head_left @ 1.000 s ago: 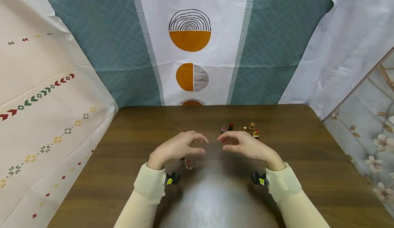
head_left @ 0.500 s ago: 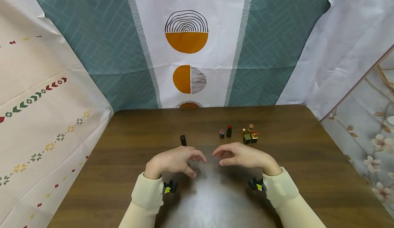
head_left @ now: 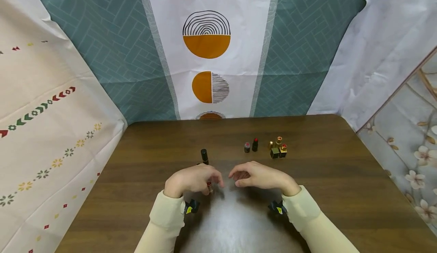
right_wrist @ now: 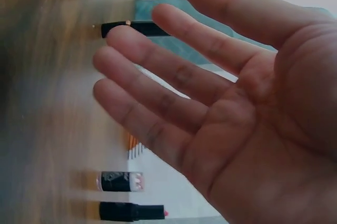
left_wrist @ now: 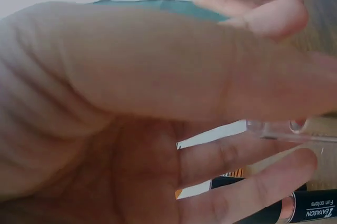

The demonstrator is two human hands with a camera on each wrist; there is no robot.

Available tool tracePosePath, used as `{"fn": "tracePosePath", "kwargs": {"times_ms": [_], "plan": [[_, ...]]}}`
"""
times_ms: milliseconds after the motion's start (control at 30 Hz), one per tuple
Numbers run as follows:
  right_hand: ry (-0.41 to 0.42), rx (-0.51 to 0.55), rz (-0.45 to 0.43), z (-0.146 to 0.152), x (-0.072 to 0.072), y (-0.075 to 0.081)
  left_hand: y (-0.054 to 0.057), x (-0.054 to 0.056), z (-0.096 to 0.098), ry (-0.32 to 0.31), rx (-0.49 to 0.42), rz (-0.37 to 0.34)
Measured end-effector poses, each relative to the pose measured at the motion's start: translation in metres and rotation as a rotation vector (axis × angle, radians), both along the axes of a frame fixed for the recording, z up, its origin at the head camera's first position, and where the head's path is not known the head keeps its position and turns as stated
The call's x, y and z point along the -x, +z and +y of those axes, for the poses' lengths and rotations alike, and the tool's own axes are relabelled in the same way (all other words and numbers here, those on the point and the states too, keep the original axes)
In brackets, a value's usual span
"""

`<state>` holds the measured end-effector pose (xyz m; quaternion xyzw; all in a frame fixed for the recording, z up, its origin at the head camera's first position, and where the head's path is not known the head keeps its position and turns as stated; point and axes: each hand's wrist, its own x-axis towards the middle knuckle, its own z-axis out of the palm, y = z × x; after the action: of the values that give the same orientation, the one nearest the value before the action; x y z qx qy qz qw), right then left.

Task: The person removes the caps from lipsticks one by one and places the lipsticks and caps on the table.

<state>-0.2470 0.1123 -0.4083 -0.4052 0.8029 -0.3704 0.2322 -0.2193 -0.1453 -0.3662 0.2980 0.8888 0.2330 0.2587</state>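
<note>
My left hand (head_left: pixel 192 179) is lowered beside a small clear tube with a red part inside (head_left: pixel 209 187), its thumb and fingers spread apart around the tube. The left wrist view shows the clear tube (left_wrist: pixel 271 129) beyond the thumb, partly hidden. A tall black lipstick tube (head_left: pixel 204 156) stands just behind this hand; lettered black tubes (left_wrist: pixel 316 205) show past its fingers. To the right, my right hand (head_left: pixel 261 176) hovers over the table with loosely bent fingers and an empty palm, its fingertips pointing toward the left hand.
Farther back stand a short dark lipstick with a clear base (head_left: pixel 247 147) and a black lipstick with a red tip (head_left: pixel 255 145). Right of them is a cluster with a square dark cap (head_left: pixel 274 153) and a gold lipstick (head_left: pixel 283 151). Patterned cloth (head_left: pixel 211 55) hangs behind the wooden table (head_left: pixel 164 139).
The left hand first came nearer, uncovering the black tube, and its fingers now point down around the clear tube. The right hand came nearer and shifted left, uncovering the lipsticks behind it.
</note>
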Motion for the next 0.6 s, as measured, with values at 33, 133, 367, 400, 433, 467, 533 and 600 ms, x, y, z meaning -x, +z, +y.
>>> {"fn": "tracePosePath", "kwargs": {"times_ms": [33, 133, 367, 400, 433, 467, 533, 600], "plan": [[-0.003, 0.005, 0.002, -0.002, 0.0, -0.001, 0.0, 0.0, 0.0, 0.003, -0.001, 0.013], [-0.026, 0.011, 0.016, -0.007, 0.0, -0.004, -0.002, 0.001, 0.0, 0.02, -0.023, 0.034], [-0.101, 0.047, -0.007, -0.016, 0.001, -0.011, -0.005, 0.004, 0.001, 0.05, -0.059, 0.049], [-0.105, 0.057, -0.021, -0.017, 0.001, -0.012, -0.005, 0.005, 0.001, 0.048, -0.065, 0.053], [-0.109, 0.065, -0.034, -0.017, 0.001, -0.014, -0.006, 0.005, 0.001, 0.045, -0.069, 0.058], [-0.113, 0.072, -0.051, -0.017, 0.002, -0.015, -0.006, 0.005, 0.002, 0.042, -0.076, 0.063], [-0.111, 0.088, -0.085, -0.017, 0.002, -0.017, -0.007, 0.006, 0.003, 0.035, -0.092, 0.083], [-0.107, 0.111, -0.145, -0.017, 0.002, -0.02, -0.008, 0.006, 0.003, 0.044, -0.112, 0.1]]}}
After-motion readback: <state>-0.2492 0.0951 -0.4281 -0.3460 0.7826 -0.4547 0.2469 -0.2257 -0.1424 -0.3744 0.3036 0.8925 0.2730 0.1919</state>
